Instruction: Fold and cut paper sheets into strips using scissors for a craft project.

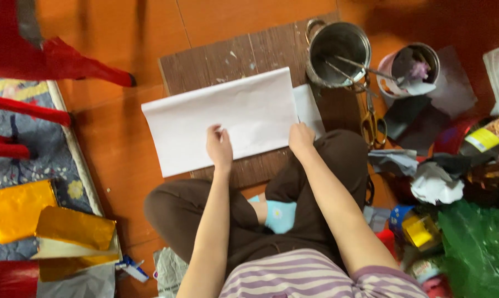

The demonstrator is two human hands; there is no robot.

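A large white sheet of paper (227, 118) lies on a brown wooden board (249, 55) on the orange floor. My left hand (219, 146) presses on the sheet's near edge, fingers curled on it. At the sheet's near right corner my right hand (301, 138) rests on the paper, where a second white sheet (310, 107) sticks out from beneath. I sit cross-legged in brown trousers, with a light blue sock (280, 215) showing.
A metal pot (338, 52) with sticks inside stands at the board's far right, beside a tin (409, 69) of scraps. Yellow-handled scissors (372, 118) lie right of the board. Crumpled paper, bottles and a green bag clutter the right. Gold foil packets (17, 209) and red chair legs (50, 60) sit left.
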